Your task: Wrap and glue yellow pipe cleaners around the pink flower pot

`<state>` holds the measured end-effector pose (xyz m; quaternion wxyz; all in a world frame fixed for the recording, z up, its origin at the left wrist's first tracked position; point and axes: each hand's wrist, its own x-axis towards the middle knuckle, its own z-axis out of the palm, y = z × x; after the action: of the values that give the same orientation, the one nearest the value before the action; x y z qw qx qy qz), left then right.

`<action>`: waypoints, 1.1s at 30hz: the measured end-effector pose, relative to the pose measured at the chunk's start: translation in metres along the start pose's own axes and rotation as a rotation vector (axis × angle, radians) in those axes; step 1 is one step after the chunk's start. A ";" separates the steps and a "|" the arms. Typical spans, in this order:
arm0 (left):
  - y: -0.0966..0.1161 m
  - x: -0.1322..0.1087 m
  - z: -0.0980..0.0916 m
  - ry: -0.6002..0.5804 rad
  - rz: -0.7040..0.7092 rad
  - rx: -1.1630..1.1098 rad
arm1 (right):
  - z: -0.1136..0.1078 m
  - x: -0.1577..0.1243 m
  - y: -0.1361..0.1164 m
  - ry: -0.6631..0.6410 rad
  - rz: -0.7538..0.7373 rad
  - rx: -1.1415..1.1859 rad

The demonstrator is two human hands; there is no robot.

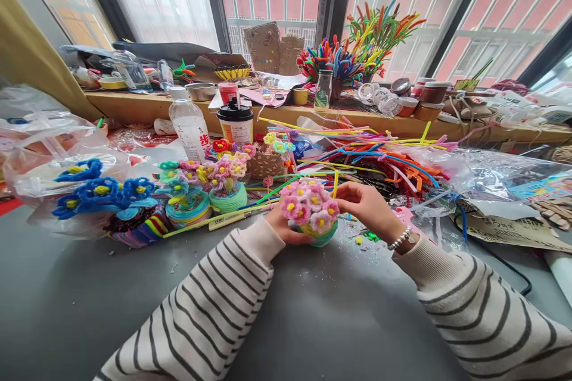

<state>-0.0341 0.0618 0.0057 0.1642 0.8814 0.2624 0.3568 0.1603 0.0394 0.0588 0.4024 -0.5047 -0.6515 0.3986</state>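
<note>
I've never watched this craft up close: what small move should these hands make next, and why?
Perhaps press the yellow stem down among the pink flowers: it sticks up above them, the right hand is at it, and the left hand steadies the pot.

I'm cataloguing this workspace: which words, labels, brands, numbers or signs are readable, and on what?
"步", large red character on the clear plastic bottle; its smaller print is unreadable.
Too small or blurred to read: print on the paper cup, the green-labelled glass bottle, the tan sheet and the window frame.
No other text is legible.
</note>
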 end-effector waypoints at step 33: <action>0.029 -0.017 -0.005 0.383 -0.024 0.229 | -0.006 -0.018 0.013 0.071 0.075 -0.026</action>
<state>-0.0382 0.0291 0.0130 0.0147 0.8073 0.3379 0.4836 0.1731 0.0246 0.0465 0.4034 -0.5481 -0.6224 0.3867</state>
